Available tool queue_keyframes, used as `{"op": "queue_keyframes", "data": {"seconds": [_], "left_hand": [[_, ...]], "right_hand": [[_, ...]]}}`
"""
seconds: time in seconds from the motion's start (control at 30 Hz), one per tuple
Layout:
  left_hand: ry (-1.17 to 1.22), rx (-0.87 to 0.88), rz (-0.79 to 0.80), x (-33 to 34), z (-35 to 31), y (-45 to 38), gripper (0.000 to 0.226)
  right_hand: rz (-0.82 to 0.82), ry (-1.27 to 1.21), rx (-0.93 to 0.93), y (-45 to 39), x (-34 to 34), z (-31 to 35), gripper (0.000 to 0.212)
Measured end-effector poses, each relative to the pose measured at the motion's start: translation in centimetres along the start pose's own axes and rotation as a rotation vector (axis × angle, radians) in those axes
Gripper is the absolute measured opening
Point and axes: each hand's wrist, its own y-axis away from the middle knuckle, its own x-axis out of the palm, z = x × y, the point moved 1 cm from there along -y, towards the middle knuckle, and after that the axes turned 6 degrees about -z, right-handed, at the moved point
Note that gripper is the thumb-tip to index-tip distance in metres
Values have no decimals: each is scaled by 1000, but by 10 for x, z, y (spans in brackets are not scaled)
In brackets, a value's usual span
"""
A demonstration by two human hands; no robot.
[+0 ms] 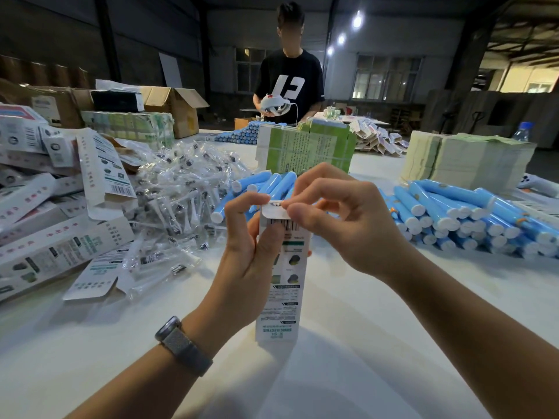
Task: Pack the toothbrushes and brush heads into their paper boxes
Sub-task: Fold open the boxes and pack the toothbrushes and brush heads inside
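Over the desk's near middle, I hold a paper box (282, 273) upright.
My left hand (251, 252) grips its upper side while my right hand (338, 219) pinches the top flap (273, 210); blue toothbrushes (472, 213) lie piled toward the right edge, bagged brush heads (178, 189) toward the left.

"12" on black T-shirt (289, 83), box (279, 285) print unreadable

Paper box (284, 285) upright on white table (363, 328), left hand (251, 252) gripping, right hand (341, 225) pinching top flap (273, 210).
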Motion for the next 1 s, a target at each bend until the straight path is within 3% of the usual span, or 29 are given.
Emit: {"op": "queue_keyframes", "data": {"seconds": [0.33,0.5,0.73,1.0], "left_hand": [[25,0,-7,2,-5,2,15],[-2,20,30,2,-3,4,13],[-77,56,30,2,-6,4,27],[-93,73,13,0,-7,5,21]], "right_hand": [[7,231,-208,-3,-3,10,4],[-63,183,-155,-4,-3,14,4],[44,78,-31,-5,-9,16,7],[140,28,-16,-3,-10,10,12]]}}
